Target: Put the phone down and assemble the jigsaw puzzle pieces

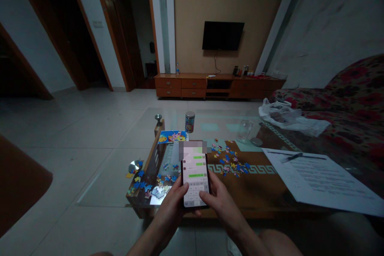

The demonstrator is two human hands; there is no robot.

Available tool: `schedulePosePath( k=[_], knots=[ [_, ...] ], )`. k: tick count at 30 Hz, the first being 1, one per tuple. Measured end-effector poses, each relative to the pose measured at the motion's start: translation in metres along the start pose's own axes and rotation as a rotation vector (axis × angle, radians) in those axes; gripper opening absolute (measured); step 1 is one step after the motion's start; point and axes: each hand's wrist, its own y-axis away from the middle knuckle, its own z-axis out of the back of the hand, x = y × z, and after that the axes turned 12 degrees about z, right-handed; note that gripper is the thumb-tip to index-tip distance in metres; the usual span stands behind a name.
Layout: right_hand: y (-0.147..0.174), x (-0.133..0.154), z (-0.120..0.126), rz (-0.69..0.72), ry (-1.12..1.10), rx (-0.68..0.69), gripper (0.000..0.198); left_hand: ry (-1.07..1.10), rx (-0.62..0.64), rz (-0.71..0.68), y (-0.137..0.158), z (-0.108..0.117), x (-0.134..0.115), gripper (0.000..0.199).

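A slim black smartphone with a lit chat screen (195,178) sits low in the middle of the frame, gripped from both sides: the left hand (172,204) wraps its left edge and the right hand (220,200) its right edge, both thumbs resting over the on-screen keyboard. Green and white message bubbles show, but the writing is too small to read and the top of the screen is blurred.

Behind the phone lies a low glass-topped wooden desk (258,192) with a patterned border. Scattered blue and yellow jigsaw pieces (229,162) lie on it just beyond the phone, with a colourful cartoon picture card (172,136), a printed tin can (189,122), a clear drinking glass (244,131), and white printed paper sheets (318,178) at lower right.

Pale tiled floor (90,136) fills the left. A wall-mounted black television (223,35) hangs above a long wooden cabinet (216,85), and a red floral sofa (345,100) holds a white plastic bag (288,116).
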Motion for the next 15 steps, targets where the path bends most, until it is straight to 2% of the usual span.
schedulePosePath(
  k=[9,15],
  knots=[
    [-0.0024,-0.0025,0.0004,-0.013,0.007,0.030,0.062,-0.031,0.016,-0.028,-0.0002,0.0038,0.0014,0.062],
    [-0.0014,-0.0046,-0.0014,-0.027,0.066,-0.061,0.045,-0.046,-0.004,-0.018,0.0012,0.0029,0.0008,0.064]
  ],
)
